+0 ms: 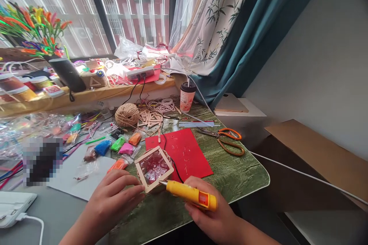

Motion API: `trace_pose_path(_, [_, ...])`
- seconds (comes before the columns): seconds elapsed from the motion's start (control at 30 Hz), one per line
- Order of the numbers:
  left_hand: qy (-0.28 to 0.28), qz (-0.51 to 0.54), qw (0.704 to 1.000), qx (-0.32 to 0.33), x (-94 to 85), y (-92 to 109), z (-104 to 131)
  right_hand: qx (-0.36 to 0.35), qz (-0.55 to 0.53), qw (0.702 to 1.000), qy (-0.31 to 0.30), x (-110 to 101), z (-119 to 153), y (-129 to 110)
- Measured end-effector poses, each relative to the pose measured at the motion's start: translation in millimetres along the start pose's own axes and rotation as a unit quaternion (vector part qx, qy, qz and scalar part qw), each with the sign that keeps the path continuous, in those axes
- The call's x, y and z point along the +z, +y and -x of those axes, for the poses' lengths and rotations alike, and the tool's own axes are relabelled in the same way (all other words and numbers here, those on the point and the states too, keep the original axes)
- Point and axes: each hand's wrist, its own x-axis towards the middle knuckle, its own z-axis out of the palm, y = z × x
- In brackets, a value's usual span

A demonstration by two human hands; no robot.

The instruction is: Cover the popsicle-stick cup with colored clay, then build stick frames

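Observation:
My right hand is wrapped round a yellow hot glue gun. Its metal nozzle touches or nearly touches the near right side of a square frame of wooden craft sticks. Inside and beneath the frame shows a clear, faceted dish with a dark red tint. My left hand has its fingers close together, the tips gripping the near left corner of the frame. Its thumb is mostly hidden. A red sheet with dried glue marks lies partly under the frame.
Orange-handled scissors lie to the right. Behind are a twine ball, a pile of craft sticks, glue sticks and a paper cup. Coloured clay packets sit at left. A power strip rests on the sill.

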Motion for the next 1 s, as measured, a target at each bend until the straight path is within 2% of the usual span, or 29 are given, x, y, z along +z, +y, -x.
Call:
trace_pose_path(0.1, [-0.026,-0.003,1.000,0.009,-1.8,5,-6,-0.024,0.048,0.998,-0.036,2,1,-3])
trace_pose_path(0.27, [-0.044,-0.002,0.999,0.012,-5.4,10,-10,-0.026,0.070,0.996,-0.049,10,2,1])
trace_pose_path(0.43, [-0.034,0.003,0.999,0.005,-3.6,10,-8,-0.052,0.066,0.995,-0.046,13,4,8])
trace_pose_path(0.6, [-0.001,0.027,0.999,0.038,-0.2,7,-7,-0.086,0.053,0.994,-0.032,14,4,12])
trace_pose_path(1.0, [0.002,0.034,0.999,0.039,2.4,6,-13,-0.083,0.053,0.995,-0.029,15,2,12])
